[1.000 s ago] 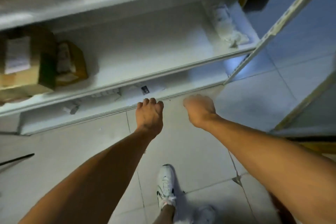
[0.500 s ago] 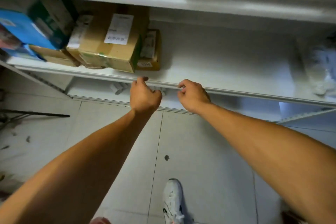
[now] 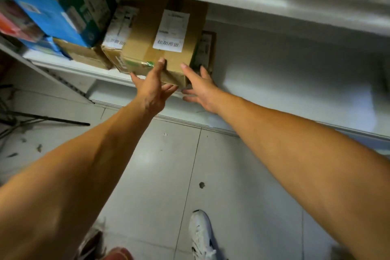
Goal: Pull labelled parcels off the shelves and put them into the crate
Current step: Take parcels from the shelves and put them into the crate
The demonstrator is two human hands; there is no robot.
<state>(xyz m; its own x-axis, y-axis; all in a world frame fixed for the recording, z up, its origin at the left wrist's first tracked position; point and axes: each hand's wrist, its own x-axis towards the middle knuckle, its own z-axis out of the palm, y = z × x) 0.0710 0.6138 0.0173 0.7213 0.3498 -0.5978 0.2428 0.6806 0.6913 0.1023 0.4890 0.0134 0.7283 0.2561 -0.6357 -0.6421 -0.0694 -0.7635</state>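
Now both hands are at the front of the labelled box [image 3: 162, 48] on the middle shelf [image 3: 295, 82], which stands at the shelf's front edge, leaning among other parcels. The left hand [image 3: 150, 88] has its fingers spread and straight, one fingertip touching the box's front lower edge; the right hand [image 3: 200, 88] is also spread, its fingers apart and just beside the box's right corner, and whether they touch it I cannot tell. Neither hand grips anything yet.

To do this well, I judge the hands should go to opposite sides of the box, palms flat on the cardboard, and draw it straight out toward the body. The neighbouring box [image 3: 118, 34] on its left and the thin parcel [image 3: 205, 48] behind its right side lean close, so a slow pull should keep them from tipping off the edge. A hand slid beneath once the front overhangs would take the weight. No crate is in view, so it must be found after the lift.

Compared with half a second ago, the hands have left the shelf's lip, where they were curled, and have risen and opened toward the box. The view has also moved closer and to the left.
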